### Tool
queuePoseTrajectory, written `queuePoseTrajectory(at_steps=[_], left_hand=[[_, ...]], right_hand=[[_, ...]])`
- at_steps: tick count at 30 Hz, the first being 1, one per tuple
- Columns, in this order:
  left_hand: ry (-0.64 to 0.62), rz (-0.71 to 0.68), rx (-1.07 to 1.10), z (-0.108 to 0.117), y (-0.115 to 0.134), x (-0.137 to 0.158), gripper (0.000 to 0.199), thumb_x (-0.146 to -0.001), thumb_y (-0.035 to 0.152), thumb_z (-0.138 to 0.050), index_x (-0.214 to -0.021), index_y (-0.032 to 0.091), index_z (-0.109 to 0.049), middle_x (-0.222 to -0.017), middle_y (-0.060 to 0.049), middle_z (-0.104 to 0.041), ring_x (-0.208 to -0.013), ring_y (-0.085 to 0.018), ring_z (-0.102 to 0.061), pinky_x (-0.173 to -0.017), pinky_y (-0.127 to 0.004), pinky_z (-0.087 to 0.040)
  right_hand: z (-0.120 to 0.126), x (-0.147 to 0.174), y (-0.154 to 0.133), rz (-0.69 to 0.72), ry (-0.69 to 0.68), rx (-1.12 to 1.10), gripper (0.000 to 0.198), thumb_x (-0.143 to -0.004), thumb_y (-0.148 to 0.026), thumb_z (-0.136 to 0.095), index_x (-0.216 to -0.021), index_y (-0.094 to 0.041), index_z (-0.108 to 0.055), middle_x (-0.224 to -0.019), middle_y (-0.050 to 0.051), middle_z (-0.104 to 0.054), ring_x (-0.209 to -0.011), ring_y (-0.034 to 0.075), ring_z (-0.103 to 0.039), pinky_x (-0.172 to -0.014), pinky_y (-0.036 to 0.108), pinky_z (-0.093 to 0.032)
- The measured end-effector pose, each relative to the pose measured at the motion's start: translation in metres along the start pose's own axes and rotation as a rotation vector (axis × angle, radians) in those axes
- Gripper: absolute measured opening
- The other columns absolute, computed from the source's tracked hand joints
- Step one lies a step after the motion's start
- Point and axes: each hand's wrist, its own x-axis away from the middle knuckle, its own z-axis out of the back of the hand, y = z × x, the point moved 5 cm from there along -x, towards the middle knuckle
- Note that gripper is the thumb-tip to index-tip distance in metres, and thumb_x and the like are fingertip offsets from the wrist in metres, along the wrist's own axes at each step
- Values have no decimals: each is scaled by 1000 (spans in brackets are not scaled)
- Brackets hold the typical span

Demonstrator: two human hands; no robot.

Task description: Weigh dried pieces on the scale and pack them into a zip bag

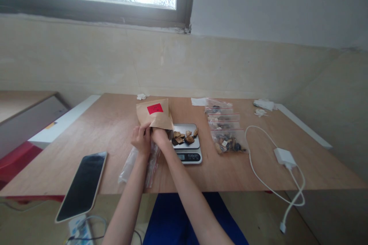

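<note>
A brown paper bag (pixel 143 111) with a red label lies tilted left of centre. My left hand (pixel 141 138) is closed on the edge of its mouth. My right hand (pixel 160 136) reaches into the bag's opening, its fingers hidden inside. Just to the right, a digital kitchen scale (pixel 186 152) carries several dark-skinned dried slices (pixel 184 138) on its metal plate. Clear plastic zip bags (pixel 128 165) lie flat beneath my wrists.
Several filled zip bags (pixel 229 140) overlap in a column right of the scale. A tablet (pixel 82 183) overhangs the front edge at left. At right lies a white charger (pixel 284 157), its cable hanging over the edge. Crumpled white scraps (pixel 263 104) sit near the back.
</note>
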Motion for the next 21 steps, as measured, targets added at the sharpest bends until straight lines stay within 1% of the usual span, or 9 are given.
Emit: queuePoseTrajectory(at_steps=[2,7,10,13,16,21], left_hand=[[-2,-17,4,-1,0,0,25,-85,36,-50,-80,19,-67,-64,-2,-55,-61,-13,-48,-61,-25,-35],[-20,-18,3,-2,-1,0,23,-85,36,-51,-82,19,-67,-65,-2,-56,-62,-13,-49,-61,-25,-35],[-30,-28,7,-1,1,0,23,-84,36,-52,-82,19,-67,-66,-2,-57,-63,-14,-50,-63,-25,-36],[-39,-44,21,0,3,0,22,-84,35,-52,-82,18,-67,-67,-2,-58,-64,-14,-50,-63,-25,-37],[-47,-37,32,0,5,-1,22,-84,34,-52,-82,18,-67,-66,-2,-57,-64,-14,-50,-63,-25,-37],[-60,-7,37,0,4,-1,22,-84,35,-52,-81,19,-66,-67,-2,-58,-63,-14,-51,-63,-25,-37]], right_hand=[[0,5,5,-39,11,-2,23,-82,-3,-51,-101,-4,-63,-106,17,-65,-101,24,-59,-91,32,-43],[5,21,8,-89,93,-33,26,-83,-7,-46,-103,-6,-63,-106,18,-64,-102,24,-59,-90,30,-43],[6,31,14,-142,178,-74,27,-80,-6,-47,-103,-6,-60,-104,19,-63,-100,25,-60,-88,32,-45],[5,43,19,-142,263,-196,22,-76,-4,-49,-94,-12,-60,-94,13,-63,-92,22,-61,-84,32,-47],[4,55,21,-97,294,-273,18,-76,-5,-50,-86,-17,-58,-87,6,-62,-86,19,-60,-81,31,-47],[12,68,20,-34,328,-323,16,-80,-7,-48,-87,-19,-57,-90,6,-61,-88,19,-59,-83,31,-46]])
